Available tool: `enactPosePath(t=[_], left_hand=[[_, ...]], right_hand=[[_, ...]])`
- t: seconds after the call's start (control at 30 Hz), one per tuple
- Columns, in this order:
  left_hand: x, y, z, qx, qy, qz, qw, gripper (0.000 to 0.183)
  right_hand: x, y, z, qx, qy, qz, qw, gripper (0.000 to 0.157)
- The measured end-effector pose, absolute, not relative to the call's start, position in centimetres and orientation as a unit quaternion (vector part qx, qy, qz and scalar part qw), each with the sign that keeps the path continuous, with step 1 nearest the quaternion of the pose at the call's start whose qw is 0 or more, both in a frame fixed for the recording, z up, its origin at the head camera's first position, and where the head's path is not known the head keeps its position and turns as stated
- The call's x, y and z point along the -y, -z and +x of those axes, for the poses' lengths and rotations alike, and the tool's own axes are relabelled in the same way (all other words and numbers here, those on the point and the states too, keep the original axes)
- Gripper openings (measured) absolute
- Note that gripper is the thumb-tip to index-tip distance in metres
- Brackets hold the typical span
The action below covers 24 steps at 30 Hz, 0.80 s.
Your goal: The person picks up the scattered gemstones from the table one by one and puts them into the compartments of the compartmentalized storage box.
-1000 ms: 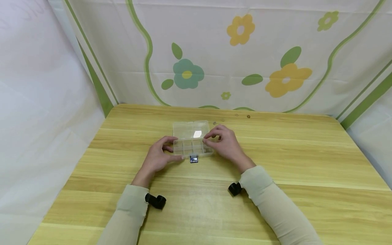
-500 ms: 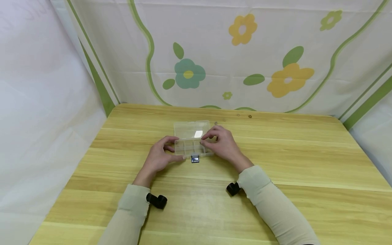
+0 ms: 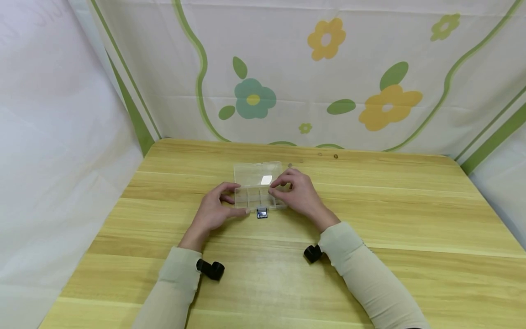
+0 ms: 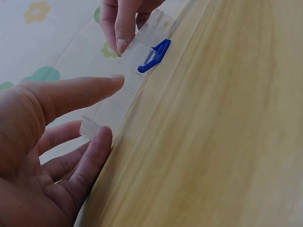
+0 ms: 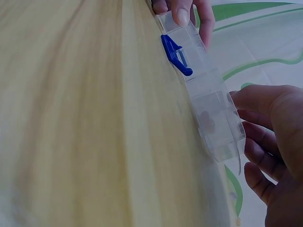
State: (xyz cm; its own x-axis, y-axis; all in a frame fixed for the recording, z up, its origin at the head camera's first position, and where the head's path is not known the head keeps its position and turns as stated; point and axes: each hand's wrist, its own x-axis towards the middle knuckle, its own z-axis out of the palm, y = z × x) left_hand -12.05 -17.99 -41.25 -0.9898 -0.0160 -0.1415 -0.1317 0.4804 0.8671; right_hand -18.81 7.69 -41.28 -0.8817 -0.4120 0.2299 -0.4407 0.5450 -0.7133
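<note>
A clear plastic compartment box [image 3: 254,197] stands on the table with its lid [image 3: 251,173] raised behind it. Its blue latch [image 3: 261,213] hangs from the front side. My left hand [image 3: 211,208] grips the left end, thumb along the front wall and fingers around the far side. Over the right-hand compartments is my right hand [image 3: 301,192], thumb and forefinger brought close together at the box's top edge; I cannot tell whether a small thing is between them. Through the clear wall in the right wrist view shows a small reddish round piece [image 5: 207,121] inside the box.
Several small round coin-like pieces lie near the table's back edge, including a dark one [image 3: 335,156] and a grey one [image 3: 290,165]. A flower-printed cloth [image 3: 287,91] hangs behind the wooden table [image 3: 263,274]. Black wrist devices [image 3: 213,270] sit at both sleeves.
My right fingertips have shifted slightly left over the box since a second ago. My left hand keeps its grip. The view has drifted slightly; little differs over the last half second.
</note>
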Motion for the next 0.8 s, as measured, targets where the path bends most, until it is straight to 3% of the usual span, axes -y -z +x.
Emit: enactPosePath(t=[0.53,0.8], left_hand=[[18.0,41.3,-12.1,-0.860,-0.505,-0.046,0.055,0.072],[18.1,41.3,-12.1,-0.857,-0.510,-0.043,0.056,0.072]], right_hand=[[-7.7,41.2,-18.8,0.878,-0.422,0.226,0.010,0.006],[-8.7,41.0,-19.1,0.871,-0.447,0.203,0.032,0.003]])
